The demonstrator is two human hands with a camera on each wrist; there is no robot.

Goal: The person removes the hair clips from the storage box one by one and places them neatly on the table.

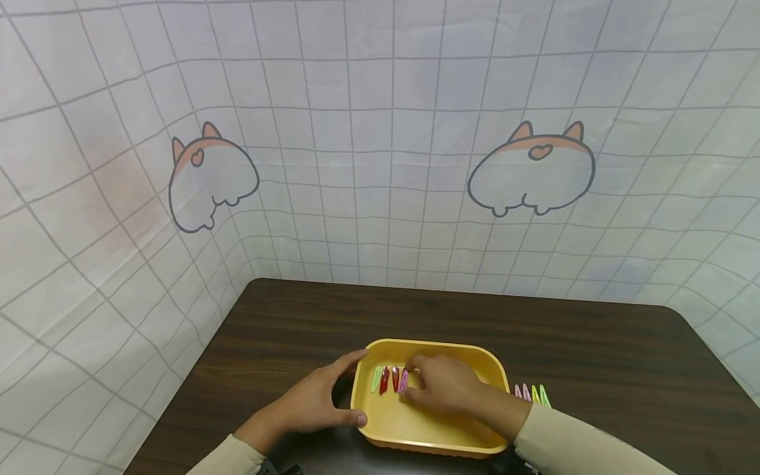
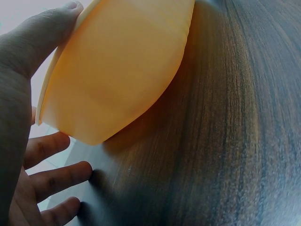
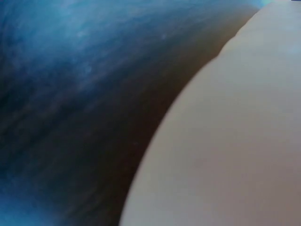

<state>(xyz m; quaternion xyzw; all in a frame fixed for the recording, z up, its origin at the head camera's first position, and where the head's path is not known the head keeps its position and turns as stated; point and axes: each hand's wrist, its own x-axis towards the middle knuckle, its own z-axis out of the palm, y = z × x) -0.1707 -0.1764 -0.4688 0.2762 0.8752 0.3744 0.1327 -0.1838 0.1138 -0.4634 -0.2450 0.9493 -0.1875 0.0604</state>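
Observation:
A yellow plastic tray (image 1: 436, 435) sits on the dark wooden table. My left hand (image 1: 315, 399) spans its left end, thumb on the rim and the other fingers extended along the outside; the left wrist view shows the tray's outer wall (image 2: 122, 70) beside these fingers. Inside the tray my right hand (image 1: 445, 386) pinches a purple snap hair clip (image 1: 404, 380) between thumb and fingers. Left of it, a green hair clip (image 1: 377, 379) and two red hair clips (image 1: 384, 380) lie side by side. The right wrist view shows the tray's pale, blurred side (image 3: 225, 141), not the fingers.
Right of the tray, several hair clips in pink (image 1: 526, 392), yellow (image 1: 536, 394) and light green (image 1: 544, 396) lie on the table (image 1: 380, 307), partly behind the right sleeve (image 1: 570, 439). A white grid-patterned curtain (image 1: 368, 165) hangs behind the table and along its left.

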